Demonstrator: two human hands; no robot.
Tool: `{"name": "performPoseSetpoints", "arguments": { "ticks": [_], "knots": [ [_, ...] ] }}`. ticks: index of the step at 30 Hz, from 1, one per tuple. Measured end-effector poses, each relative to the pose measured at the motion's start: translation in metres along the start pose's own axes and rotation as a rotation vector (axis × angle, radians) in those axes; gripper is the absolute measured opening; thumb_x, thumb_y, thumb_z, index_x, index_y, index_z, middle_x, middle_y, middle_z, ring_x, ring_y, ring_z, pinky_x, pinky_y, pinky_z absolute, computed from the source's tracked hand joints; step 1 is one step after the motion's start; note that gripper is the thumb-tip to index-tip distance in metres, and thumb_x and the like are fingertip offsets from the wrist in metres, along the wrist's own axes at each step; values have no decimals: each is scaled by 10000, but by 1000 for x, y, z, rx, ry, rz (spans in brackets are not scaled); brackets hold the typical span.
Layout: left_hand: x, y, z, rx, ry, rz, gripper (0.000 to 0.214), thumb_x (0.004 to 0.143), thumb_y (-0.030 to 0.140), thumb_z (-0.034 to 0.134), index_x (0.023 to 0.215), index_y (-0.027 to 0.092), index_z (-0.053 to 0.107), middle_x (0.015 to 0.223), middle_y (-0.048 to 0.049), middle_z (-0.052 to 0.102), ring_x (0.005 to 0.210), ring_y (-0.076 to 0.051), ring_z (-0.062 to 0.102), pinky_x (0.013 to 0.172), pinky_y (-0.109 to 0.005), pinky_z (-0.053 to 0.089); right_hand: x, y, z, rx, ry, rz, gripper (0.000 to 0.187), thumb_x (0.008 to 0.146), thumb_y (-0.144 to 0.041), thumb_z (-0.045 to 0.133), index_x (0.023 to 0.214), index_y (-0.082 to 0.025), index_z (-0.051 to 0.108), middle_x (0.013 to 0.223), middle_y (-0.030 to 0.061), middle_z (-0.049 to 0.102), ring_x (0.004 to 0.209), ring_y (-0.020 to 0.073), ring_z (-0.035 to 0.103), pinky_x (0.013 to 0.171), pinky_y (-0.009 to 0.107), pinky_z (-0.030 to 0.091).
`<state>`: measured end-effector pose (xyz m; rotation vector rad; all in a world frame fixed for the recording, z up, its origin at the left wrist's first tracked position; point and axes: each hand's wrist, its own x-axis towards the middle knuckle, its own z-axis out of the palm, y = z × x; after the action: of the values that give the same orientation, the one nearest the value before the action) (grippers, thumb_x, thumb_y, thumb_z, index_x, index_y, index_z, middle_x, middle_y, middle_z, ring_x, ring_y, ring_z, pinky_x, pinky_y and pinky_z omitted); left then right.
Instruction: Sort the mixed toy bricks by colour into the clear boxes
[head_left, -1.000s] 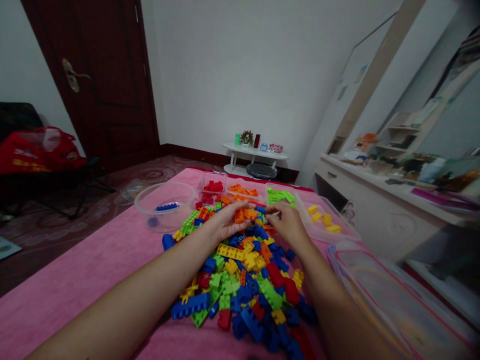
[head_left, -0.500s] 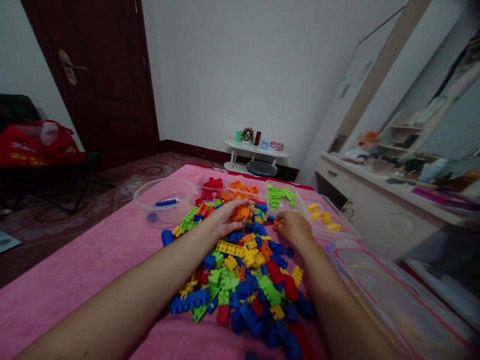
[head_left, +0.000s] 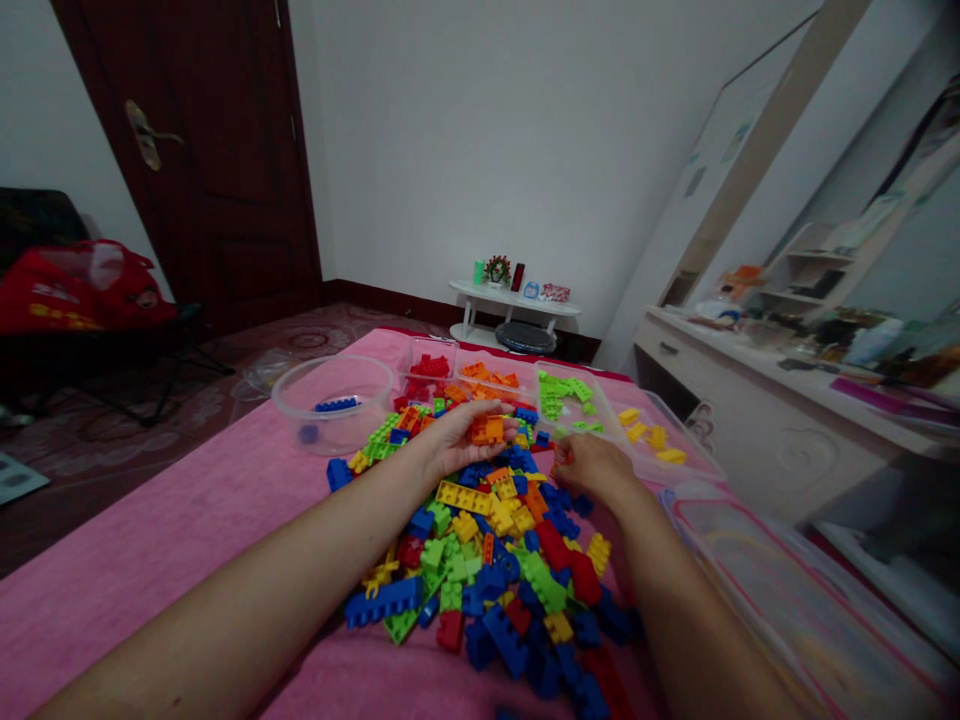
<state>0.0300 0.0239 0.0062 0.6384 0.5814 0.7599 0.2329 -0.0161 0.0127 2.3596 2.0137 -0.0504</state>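
Note:
A heap of mixed plastic bricks (head_left: 491,560) in blue, red, green, yellow and orange lies on a pink cloth (head_left: 187,530). My left hand (head_left: 461,440) is cupped palm up at the heap's far end and holds several orange bricks (head_left: 487,430). My right hand (head_left: 592,465) rests curled on the heap's right side, fingers closed; what it pinches is hidden. Beyond the heap stand clear boxes with red bricks (head_left: 429,366), orange bricks (head_left: 491,378), green bricks (head_left: 562,392) and yellow bricks (head_left: 652,438).
A round clear bowl (head_left: 334,405) with a few blue bricks stands at the back left. Clear lids (head_left: 780,590) lie at the right. A white dresser (head_left: 780,410), a small white table (head_left: 514,305) and a dark door (head_left: 202,160) surround the bed.
My right hand has drawn back from the left hand toward me and down onto the heap. My left hand keeps the orange bricks and has barely shifted.

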Motion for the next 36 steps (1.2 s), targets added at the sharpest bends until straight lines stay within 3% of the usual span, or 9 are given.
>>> {"name": "performPoseSetpoints", "arguments": {
  "ticks": [5, 8, 12, 15, 20, 23, 27, 33, 36],
  "knots": [
    [-3, 0, 2, 48, -33, -58, 257, 831, 295, 573, 987, 93, 599, 906, -150, 683, 786, -218, 692, 614, -279, 570, -1, -2, -3, 10, -10, 18, 155, 673, -231, 584, 789, -234, 686, 873, 76, 689, 832, 244, 638, 613, 286, 405],
    [-5, 0, 4, 80, -59, -81, 332, 823, 359, 581, 1034, 102, 577, 930, -153, 674, 817, -232, 689, 654, -303, 569, -7, -8, -18, 71, 122, 1, 180, 701, -263, 578, 828, -259, 705, 865, 62, 692, 829, 237, 633, 620, 284, 400],
    [-7, 1, 6, 74, -120, -101, 454, 831, 481, 537, 1112, 125, 533, 859, -118, 662, 757, -225, 685, 650, -352, 572, -21, -26, -38, 334, 345, -212, 239, 747, -301, 570, 934, -265, 714, 850, 28, 700, 756, 185, 619, 620, 259, 406],
    [-8, 2, 6, 58, -157, -87, 473, 853, 526, 477, 1123, 141, 530, 834, -93, 659, 686, -194, 671, 643, -402, 576, -30, -43, -40, 515, 367, -411, 257, 755, -273, 577, 965, -250, 723, 902, 25, 707, 736, 162, 608, 639, 255, 426],
    [-8, 2, 6, 55, -108, -72, 406, 892, 501, 415, 1030, 154, 574, 729, -64, 657, 607, -176, 660, 542, -353, 576, -31, -56, -32, 689, 403, -530, 256, 773, -268, 574, 970, -211, 727, 901, 48, 710, 660, 152, 602, 613, 263, 449],
    [-7, 3, 4, 17, -106, -103, 415, 882, 497, 436, 1000, 130, 589, 715, -92, 663, 618, -195, 672, 496, -291, 561, -27, -48, -35, 786, 418, -501, 269, 798, -340, 554, 944, -193, 727, 804, 46, 711, 571, 148, 601, 547, 257, 449],
    [-7, 5, 3, -46, -110, -122, 354, 879, 420, 475, 1030, 125, 598, 779, -131, 676, 650, -202, 682, 443, -225, 529, -15, -14, -43, 565, 562, -192, 284, 797, -390, 544, 913, -207, 728, 866, 69, 716, 704, 204, 655, 590, 278, 464],
    [-9, 5, 7, -42, -53, -119, 323, 892, 341, 458, 1043, 91, 598, 789, -136, 682, 642, -198, 684, 432, -217, 529, 4, 26, -16, 34, 33, 83, 252, 670, -314, 661, 909, -289, 738, 992, 72, 707, 923, 275, 649, 701, 329, 464],
    [-9, 5, 7, -33, -51, -132, 312, 879, 341, 481, 1018, 89, 600, 798, -143, 686, 672, -214, 690, 454, -229, 542, 8, 27, -2, 15, -22, 81, 253, 639, -273, 690, 887, -266, 740, 999, 93, 704, 949, 281, 642, 719, 336, 470]
  ]
}}
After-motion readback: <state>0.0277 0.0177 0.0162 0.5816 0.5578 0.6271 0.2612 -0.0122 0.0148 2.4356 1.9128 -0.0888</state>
